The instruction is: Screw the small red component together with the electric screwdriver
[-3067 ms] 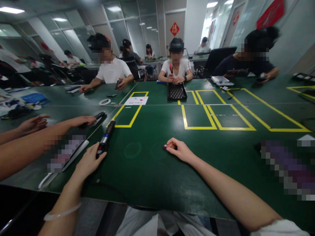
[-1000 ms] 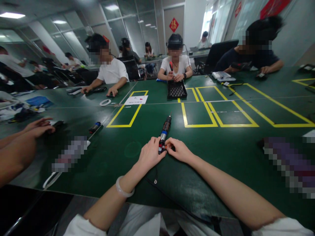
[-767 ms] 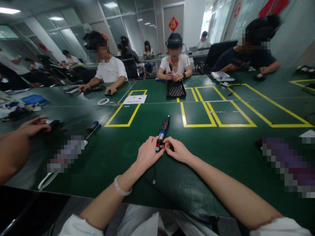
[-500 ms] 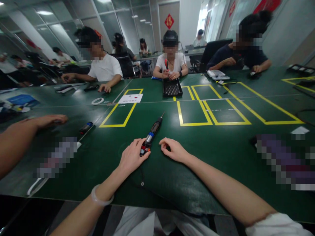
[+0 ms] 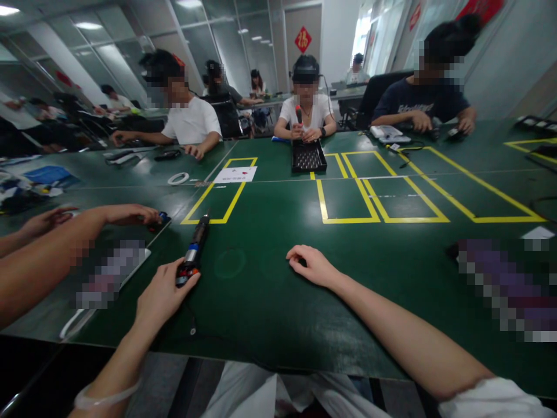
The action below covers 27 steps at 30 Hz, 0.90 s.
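Observation:
My left hand point(image 5: 162, 293) is closed around the rear end of an electric screwdriver point(image 5: 192, 252), which lies on the green table. The tool has a dark body with a blue band, a silver section and red parts near my thumb. Its thin tip points away from me, close to a yellow taped rectangle point(image 5: 204, 221). From its rear runs a thin dark cord with a small metal ring point(image 5: 192, 331). My right hand point(image 5: 312, 266) rests on the table further right, fingers loosely curled in, with nothing visible in them.
A co-worker's hand point(image 5: 145, 215) at left touches a small blue and black object point(image 5: 164, 217). A blurred-out flat item point(image 5: 111, 276) lies near my left forearm, another point(image 5: 500, 284) at right. Across the table, a person holds a red-handled tool above a black tray point(image 5: 308, 168).
My left hand has slid the screwdriver leftward across the table. My right hand has stayed nearly where it was. At left, the co-worker's hand has reached the blue and black object.

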### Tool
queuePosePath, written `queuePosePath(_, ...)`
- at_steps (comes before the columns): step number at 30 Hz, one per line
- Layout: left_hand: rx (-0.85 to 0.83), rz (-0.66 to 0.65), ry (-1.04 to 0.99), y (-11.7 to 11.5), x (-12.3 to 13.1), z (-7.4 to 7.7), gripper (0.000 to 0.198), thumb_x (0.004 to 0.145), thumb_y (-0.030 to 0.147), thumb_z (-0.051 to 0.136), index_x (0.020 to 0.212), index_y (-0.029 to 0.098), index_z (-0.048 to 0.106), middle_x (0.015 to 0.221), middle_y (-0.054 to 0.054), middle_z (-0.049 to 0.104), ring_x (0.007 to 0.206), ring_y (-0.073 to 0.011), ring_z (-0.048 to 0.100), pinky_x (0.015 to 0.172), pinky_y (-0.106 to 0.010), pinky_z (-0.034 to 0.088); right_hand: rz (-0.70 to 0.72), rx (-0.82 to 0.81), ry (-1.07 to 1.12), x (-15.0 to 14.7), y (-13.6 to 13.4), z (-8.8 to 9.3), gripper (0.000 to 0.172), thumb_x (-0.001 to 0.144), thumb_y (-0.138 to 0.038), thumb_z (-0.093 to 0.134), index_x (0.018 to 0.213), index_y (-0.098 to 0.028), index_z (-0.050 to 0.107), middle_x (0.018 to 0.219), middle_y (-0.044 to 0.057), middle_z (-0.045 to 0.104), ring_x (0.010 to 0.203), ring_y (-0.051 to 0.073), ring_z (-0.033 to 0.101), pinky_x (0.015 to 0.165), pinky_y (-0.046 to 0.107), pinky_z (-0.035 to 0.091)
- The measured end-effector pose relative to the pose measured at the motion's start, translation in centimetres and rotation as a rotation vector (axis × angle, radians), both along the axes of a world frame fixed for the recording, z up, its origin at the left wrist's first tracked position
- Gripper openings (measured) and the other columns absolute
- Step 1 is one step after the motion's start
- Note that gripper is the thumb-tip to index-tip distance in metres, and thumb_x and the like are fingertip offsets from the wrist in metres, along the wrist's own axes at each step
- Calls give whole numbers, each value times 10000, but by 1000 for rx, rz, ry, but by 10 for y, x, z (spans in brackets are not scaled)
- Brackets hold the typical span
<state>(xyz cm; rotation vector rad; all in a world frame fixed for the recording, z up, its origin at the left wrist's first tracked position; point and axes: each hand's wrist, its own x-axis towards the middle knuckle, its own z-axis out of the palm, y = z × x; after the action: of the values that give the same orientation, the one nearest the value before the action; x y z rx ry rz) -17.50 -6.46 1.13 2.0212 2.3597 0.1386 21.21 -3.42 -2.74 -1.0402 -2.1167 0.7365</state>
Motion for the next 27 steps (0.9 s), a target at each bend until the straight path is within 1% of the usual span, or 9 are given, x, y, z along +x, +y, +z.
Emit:
queuePosePath(4, 8, 49, 27, 0, -37, -2, 708, 870, 646, 342, 1379, 162, 432, 1323, -209, 515, 1177, -380, 555, 876, -496, 499, 3, 4, -2, 0, 0, -1, 112, 865, -136, 550, 932, -192, 620, 832, 16, 659, 798, 153, 593, 766, 283, 448)
queuePosePath(7, 46, 58, 99, -2, -48, -2, 643, 871, 618, 369, 1335, 183, 463, 1320, -165, 533, 1157, -366, 558, 897, -493, 495, 5, 5, -8, 0, 0, -1, 114, 864, -135, 550, 933, -193, 622, 840, 18, 660, 803, 156, 592, 764, 283, 447)
queuePosePath(10, 126, 9, 225, -7, -38, 2, 553, 885, 571, 376, 1270, 191, 493, 1312, -127, 535, 1140, -335, 556, 909, -452, 491, 5, 7, -9, 0, 0, -1, 109, 867, -135, 549, 926, -191, 623, 842, 20, 660, 806, 158, 590, 766, 285, 446)
queuePosePath(12, 145, -20, 284, -11, -25, 6, 516, 911, 540, 324, 1236, 181, 504, 1257, -141, 555, 1066, -316, 588, 832, -418, 506, 6, 11, -12, 0, 0, -1, 104, 870, -138, 547, 919, -192, 622, 837, 19, 656, 802, 157, 587, 764, 285, 444)
queuePosePath(15, 109, 59, 321, -15, -10, 10, 483, 928, 522, 261, 1139, 187, 538, 1127, -135, 608, 900, -295, 631, 661, -376, 488, 7, 14, -18, 0, 1, -2, 101, 869, -136, 551, 912, -194, 622, 828, 15, 652, 797, 155, 582, 767, 284, 441)
queuePosePath(17, 82, 122, 339, -15, -8, 12, 472, 927, 523, 254, 1094, 197, 551, 1082, -111, 633, 830, -282, 634, 621, -359, 464, 11, 16, -20, 0, 2, -3, 102, 868, -133, 553, 912, -194, 621, 832, 14, 653, 801, 155, 581, 773, 285, 439)
queuePosePath(22, 51, 170, 350, -11, -18, 14, 470, 932, 481, 242, 1096, 193, 575, 997, -74, 663, 775, -257, 625, 659, -351, 459, 11, 25, -33, 0, 1, -2, 95, 874, -140, 548, 906, -195, 619, 827, 15, 648, 806, 158, 576, 762, 282, 433)
queuePosePath(25, 133, 102, 315, -10, -14, 19, 459, 932, 462, 257, 1099, 184, 581, 1002, -79, 653, 872, -282, 629, 716, -367, 474, 15, 30, -31, 0, 1, -3, 91, 877, -143, 546, 904, -195, 616, 824, 15, 648, 807, 158, 577, 770, 285, 433)
queuePosePath(27, 202, 61, 264, -9, -2, 23, 459, 935, 460, 259, 1145, 188, 563, 1035, -87, 647, 910, -293, 629, 742, -378, 481, 20, 33, -30, 0, 2, -3, 93, 877, -141, 544, 904, -194, 616, 824, 15, 649, 808, 159, 578, 771, 286, 434)
